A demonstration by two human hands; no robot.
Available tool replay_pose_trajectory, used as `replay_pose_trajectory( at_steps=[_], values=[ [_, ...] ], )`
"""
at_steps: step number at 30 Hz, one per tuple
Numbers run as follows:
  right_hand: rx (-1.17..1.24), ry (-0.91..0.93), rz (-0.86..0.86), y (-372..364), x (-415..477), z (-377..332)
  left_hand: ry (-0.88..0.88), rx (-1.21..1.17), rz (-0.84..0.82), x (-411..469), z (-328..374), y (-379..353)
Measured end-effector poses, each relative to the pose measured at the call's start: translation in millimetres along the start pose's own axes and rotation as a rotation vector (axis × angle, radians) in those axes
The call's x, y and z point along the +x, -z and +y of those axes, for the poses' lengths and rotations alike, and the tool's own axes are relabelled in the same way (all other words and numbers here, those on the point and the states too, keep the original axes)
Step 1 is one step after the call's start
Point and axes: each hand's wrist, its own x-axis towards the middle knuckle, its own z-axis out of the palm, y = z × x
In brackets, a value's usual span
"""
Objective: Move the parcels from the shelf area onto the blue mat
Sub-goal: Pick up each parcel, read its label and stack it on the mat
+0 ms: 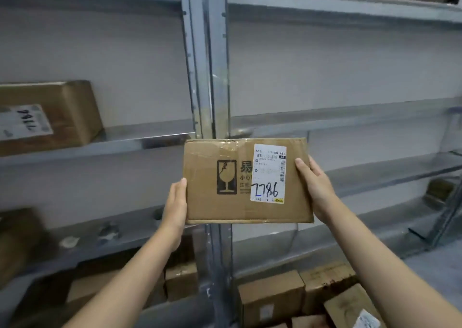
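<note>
A flat brown cardboard parcel [225,202] with a fragile-glass print and a white label marked 7786 is held up in the air in front of the grey metal shelving [207,77]. My left hand [176,205] grips its left edge, thumb on the front face. My right hand [316,187] grips its right edge, thumb over the front near the label. The blue mat is not in view.
Another labelled carton [50,117] sits on the left middle shelf. Several small cartons [272,300] lie on the bottom level at lower right, and more [180,282] behind the upright post. A dark box [15,240] sits at far left. The right shelves hold little.
</note>
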Motion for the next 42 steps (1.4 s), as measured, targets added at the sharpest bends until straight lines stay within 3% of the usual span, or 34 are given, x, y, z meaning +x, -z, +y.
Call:
replay_pose_trajectory(
  at_steps=[11, 19, 32, 42],
  values=[
    [-0.101, -0.239, -0.373, -251.6, -82.3, 89.7, 0.278, 0.037, 0.423, -87.4, -97.0, 259.6],
    [-0.105, -0.238, -0.805, -480.3, -162.4, 97.6, 0.338, -0.042, 0.845, -192.0, -115.6, 451.0],
    [-0.131, -0.341, -1.378, -768.2, -306.1, 159.6, 0.472, -0.119, 1.405, -320.1, -168.0, 631.1],
    [-0.225, -0.431, -1.534, -977.5, -364.7, 217.0, 0.676, -0.223, 1.596, -312.9, -215.3, 797.7]
  ],
)
